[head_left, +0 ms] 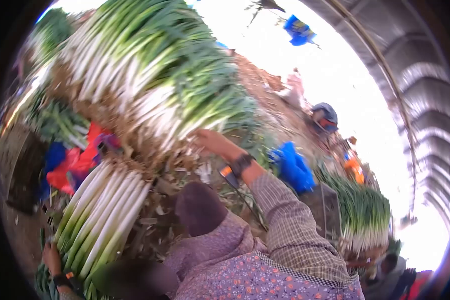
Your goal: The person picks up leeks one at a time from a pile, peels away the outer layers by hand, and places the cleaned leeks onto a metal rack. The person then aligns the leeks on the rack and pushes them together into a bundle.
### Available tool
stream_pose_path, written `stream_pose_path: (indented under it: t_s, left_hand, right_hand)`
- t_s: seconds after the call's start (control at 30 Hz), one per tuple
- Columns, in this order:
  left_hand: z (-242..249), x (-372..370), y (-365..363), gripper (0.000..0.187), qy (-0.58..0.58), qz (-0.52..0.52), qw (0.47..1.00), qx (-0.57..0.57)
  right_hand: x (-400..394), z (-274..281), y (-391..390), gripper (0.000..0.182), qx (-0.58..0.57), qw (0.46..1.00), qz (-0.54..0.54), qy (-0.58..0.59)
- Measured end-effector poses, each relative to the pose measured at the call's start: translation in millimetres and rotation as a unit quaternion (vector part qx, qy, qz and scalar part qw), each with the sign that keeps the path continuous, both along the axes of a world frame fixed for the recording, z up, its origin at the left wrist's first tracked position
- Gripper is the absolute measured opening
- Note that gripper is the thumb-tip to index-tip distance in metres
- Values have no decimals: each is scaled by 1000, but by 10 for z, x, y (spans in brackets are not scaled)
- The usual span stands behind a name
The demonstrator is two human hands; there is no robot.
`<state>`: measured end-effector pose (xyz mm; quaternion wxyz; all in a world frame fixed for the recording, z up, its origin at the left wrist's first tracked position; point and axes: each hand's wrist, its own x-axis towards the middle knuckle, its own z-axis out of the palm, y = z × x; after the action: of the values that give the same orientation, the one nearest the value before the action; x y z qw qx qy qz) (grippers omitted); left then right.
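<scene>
My right hand (208, 142), with a dark watch on its wrist, reaches to the white root ends of a large leek pile (150, 60). Its fingers look curled together at the roots; what they hold is too small and blurred to make out. Lower left, my left hand (51, 258) is against the green side of a bundle of leeks (105, 210), whose roots point up toward the pile. Its fingers are partly hidden and blurred, so their grip is unclear.
Red cloth (75, 167) lies beyond the bundle, and a blue bag (292, 167) is right of my forearm. A dark crate (322, 212) stands beside more leeks (365, 215). Purple patterned clothing (225, 240) fills the lower middle. Another person (387, 270) is at lower right.
</scene>
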<state>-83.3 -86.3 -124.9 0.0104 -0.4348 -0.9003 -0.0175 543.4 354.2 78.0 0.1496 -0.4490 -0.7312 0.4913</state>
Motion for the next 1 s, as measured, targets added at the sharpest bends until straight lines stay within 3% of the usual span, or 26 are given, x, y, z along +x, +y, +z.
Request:
stream_pose_path:
  t_s: [0.03,0.07,0.1,0.13,0.17,0.23,0.27,0.3,0.33,0.37,0.4,0.47,0.5,0.53,0.57,0.63,0.67,0.73,0.87,0.93,1.0]
  left_hand:
    - [-122,-161,-8,27,-6,14,999,-34]
    - [-251,-371,-11,31,-21,6,999,-36]
    - [18,-211,73,34,22,-75,987,-140]
    - [-202,-573,164,36,-175,-15,984,-10]
    - [-150,-582,479,37,-99,-85,990,49]
    - [29,-494,1038,41,52,-204,962,173]
    - [144,-419,1156,43,128,-245,933,232]
    - [282,-374,1185,45,205,-278,894,285]
    - [481,-211,1306,46,94,-279,893,341]
    - [626,-123,1443,46,-16,-278,872,401]
    - [952,458,1791,46,-314,-228,816,428]
    - [1410,1536,2153,44,-323,-222,814,430]
    - [1673,2206,2177,41,-253,-252,847,395]
    - [1256,2124,2606,39,-253,-283,855,353]
    - [1281,2760,2546,37,-276,-312,840,348]
    - [1168,3510,2497,35,-448,-386,754,286]
    - [1260,4100,2204,34,-590,-253,706,297]
    - [1234,4764,1827,35,-633,-196,680,314]
    - [430,5042,1732,35,-690,-172,679,182]
    - [-163,4886,1568,34,-539,-319,763,159]
    - [-492,4791,1535,35,-451,-386,797,109]
  right_hand:
    - [657,-220,-106,36,22,999,-12,-24]
    - [1184,-203,-528,36,-43,994,-94,29]
    - [1712,-173,-927,36,-76,983,-166,5]
    - [2198,-173,-1334,37,-110,964,-240,-15]
    - [2929,-539,-1635,32,-68,953,-292,-47]
    - [3752,-525,-2625,20,-223,819,-478,225]
    - [4522,-872,-3018,15,-232,782,-486,313]
    - [4795,-1023,-3290,13,-187,726,-551,366]
    - [5079,-1186,-3563,12,-133,669,-603,414]
    - [5009,-1114,-3813,12,-22,573,-706,415]
    - [5062,-1192,-3960,13,-11,554,-716,426]
    - [5175,-1410,-4190,14,9,517,-732,443]
    - [5162,-1536,-4199,14,-25,531,-725,437]
    - [5100,-1687,-4177,15,-60,545,-718,430]
    - [5049,-1860,-4150,15,-95,557,-709,422]
    - [5084,-2520,-3998,14,-197,582,-601,510]
    - [5099,-2727,-3943,14,-243,590,-542,546]
    - [4717,-2546,-3815,17,-246,625,-566,477]
    - [4357,-2108,-3702,17,-266,675,-528,441]
    - [4336,-2128,-3699,17,-266,679,-521,444]
    - [4340,-2092,-3685,16,-276,670,-534,435]
